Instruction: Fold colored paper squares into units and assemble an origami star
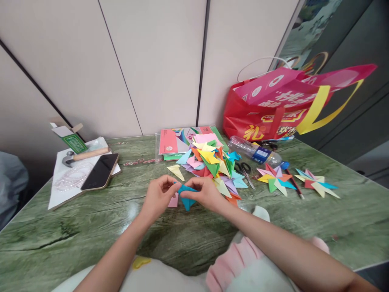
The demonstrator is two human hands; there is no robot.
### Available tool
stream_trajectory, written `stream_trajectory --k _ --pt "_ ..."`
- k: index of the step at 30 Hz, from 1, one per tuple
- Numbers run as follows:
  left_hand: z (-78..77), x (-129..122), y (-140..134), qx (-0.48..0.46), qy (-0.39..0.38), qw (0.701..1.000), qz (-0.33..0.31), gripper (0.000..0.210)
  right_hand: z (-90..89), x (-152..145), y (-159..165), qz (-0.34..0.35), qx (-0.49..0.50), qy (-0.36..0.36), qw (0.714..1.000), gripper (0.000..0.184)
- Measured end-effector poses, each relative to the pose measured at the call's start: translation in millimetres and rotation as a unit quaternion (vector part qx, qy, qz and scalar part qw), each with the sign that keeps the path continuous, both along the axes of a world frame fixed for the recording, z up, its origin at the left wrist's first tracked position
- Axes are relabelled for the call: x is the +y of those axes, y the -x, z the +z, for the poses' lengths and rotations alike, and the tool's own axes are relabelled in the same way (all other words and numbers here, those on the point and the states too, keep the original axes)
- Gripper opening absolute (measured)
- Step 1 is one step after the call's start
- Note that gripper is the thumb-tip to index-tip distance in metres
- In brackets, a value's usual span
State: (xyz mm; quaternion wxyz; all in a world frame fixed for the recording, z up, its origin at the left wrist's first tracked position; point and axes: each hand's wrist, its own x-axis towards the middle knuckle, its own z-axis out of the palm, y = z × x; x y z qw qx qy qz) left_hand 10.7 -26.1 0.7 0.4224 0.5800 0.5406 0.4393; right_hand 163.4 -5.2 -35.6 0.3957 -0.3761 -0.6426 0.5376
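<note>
Between my two hands is a folded piece of blue paper (187, 201), held above the near part of the table. My left hand (160, 197) pinches its left corner with thumb and fingers. From the other side my right hand (208, 194) grips it, thumb lying along the top. A pink paper piece (173, 200) shows just beside the left fingers. Right behind the hands lies a heap of folded paper pieces (209, 158) in many colours, with a pale yellow folded piece (176, 172) apart at its left.
Two paper stars (276, 179) lie at the right near a pencil (294, 184). Scissors (244, 170), a plastic bottle (255, 152) and a red bag (267, 109) stand behind. At left are a phone (101, 172), a hammer (86, 155) and a green box (73, 140). Paper packs (173, 142) lie at the back.
</note>
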Motion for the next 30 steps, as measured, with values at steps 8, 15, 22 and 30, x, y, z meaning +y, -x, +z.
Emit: stream_trajectory --k 8,15,22,30 --pt "-4.5 -1 0 -0.007 0.006 1.000 0.001 0.017 6.0 -2 2 -0.023 0.025 -0.001 0.999 0.027" --pt "-2.3 -2 0 -0.021 0.008 1.000 0.004 0.018 7.1 -6 2 -0.005 0.030 0.000 1.000 0.023" --pt "-2.5 -1 0 -0.047 0.015 0.998 0.024 0.015 4.1 -5 2 -0.018 -0.004 0.036 0.999 0.024" --pt "-1.6 9 15 -0.085 0.006 0.994 0.069 0.017 1.2 -5 4 -0.014 0.085 0.138 0.987 0.031"
